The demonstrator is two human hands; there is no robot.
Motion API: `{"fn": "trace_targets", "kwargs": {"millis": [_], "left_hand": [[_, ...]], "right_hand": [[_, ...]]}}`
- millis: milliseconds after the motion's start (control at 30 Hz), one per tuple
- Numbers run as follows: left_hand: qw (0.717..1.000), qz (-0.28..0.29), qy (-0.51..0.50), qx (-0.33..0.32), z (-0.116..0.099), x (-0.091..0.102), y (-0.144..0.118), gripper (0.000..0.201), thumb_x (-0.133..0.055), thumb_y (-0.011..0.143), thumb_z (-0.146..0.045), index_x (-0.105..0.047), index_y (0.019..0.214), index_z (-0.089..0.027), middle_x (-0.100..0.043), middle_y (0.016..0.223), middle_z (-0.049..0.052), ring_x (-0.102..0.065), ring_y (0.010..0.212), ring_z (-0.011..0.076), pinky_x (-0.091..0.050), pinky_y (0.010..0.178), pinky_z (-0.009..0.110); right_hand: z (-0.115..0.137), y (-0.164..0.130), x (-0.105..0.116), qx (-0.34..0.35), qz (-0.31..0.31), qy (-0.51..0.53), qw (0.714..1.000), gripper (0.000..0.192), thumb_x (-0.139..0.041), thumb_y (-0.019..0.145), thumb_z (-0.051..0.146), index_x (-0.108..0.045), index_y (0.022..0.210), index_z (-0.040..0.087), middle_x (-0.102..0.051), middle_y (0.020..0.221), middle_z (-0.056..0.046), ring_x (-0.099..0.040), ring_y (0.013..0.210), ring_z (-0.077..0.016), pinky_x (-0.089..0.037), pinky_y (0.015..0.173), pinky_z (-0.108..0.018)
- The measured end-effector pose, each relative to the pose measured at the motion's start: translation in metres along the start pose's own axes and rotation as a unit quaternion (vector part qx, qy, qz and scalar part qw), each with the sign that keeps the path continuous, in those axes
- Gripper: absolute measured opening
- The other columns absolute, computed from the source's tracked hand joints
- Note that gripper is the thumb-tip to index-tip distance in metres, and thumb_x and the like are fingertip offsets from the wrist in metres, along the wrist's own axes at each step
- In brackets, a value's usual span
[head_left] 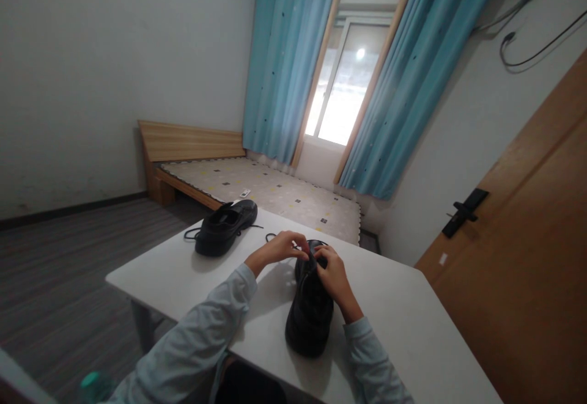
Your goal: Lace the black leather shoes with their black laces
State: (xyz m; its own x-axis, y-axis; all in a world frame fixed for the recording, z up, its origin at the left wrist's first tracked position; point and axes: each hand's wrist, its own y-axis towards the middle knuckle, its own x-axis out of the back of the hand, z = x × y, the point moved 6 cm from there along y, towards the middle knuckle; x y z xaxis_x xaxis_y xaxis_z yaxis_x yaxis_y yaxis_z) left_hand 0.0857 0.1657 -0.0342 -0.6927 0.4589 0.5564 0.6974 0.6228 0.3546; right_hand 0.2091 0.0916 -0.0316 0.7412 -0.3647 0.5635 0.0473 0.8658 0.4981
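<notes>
Shoes: two, black, smooth and chunky-soled, on the white tabletop (403, 324). Far shoe (225, 227) lies left, laces trailing loose. Near shoe (310, 306) runs lengthwise away from the person. Left hand (279, 247) and right hand (331, 273) meet over it, fingers pinched together on its lace (306, 249).

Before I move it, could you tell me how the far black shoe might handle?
The far black shoe looks chunky-soled, so probably stiff and steady when pushed. Its loose lace trails on the white table and would likely flop or drag.
</notes>
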Motion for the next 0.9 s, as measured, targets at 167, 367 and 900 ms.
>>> {"fn": "trace_targets", "kwargs": {"millis": [167,367,900], "left_hand": [[0.996,0.023,-0.043,-0.073,-0.022,-0.007,-0.003,0.058,-0.071,0.068,-0.041,-0.052,0.117,-0.020,-0.060,0.116,0.008,-0.054,0.109,0.0203,-0.039,0.094,0.033],[0.995,0.063,-0.007,-0.081,-0.025,-0.019,-0.007,0.077,-0.074,0.062,-0.044,-0.043,0.128,-0.018,-0.049,0.129,0.012,-0.046,0.119,0.0247,-0.034,0.101,0.037],[0.996,0.081,0.016,-0.020,-0.011,-0.023,-0.008,0.102,-0.072,0.060,-0.053,-0.021,0.142,-0.017,-0.024,0.146,0.016,-0.023,0.135,0.0280,-0.019,0.112,0.040]], "right_hand": [[-0.003,0.003,0.011,-0.028,-0.038,0.045,0.998,0.009,-0.058,0.069,0.021,-0.055,0.062,0.019,-0.065,0.090,-0.008,-0.059,0.092,-0.0240,-0.042,0.085,-0.038],[-0.013,0.007,0.025,-0.070,-0.086,0.132,0.985,0.015,-0.060,0.071,0.031,-0.057,0.063,0.019,-0.068,0.084,-0.007,-0.061,0.084,-0.0217,-0.046,0.078,-0.036],[-0.059,-0.002,0.132,-0.106,-0.366,0.450,0.807,0.020,-0.061,0.072,0.024,-0.042,0.078,0.022,-0.067,0.071,0.003,-0.069,0.066,-0.0159,-0.055,0.069,-0.039]]}}
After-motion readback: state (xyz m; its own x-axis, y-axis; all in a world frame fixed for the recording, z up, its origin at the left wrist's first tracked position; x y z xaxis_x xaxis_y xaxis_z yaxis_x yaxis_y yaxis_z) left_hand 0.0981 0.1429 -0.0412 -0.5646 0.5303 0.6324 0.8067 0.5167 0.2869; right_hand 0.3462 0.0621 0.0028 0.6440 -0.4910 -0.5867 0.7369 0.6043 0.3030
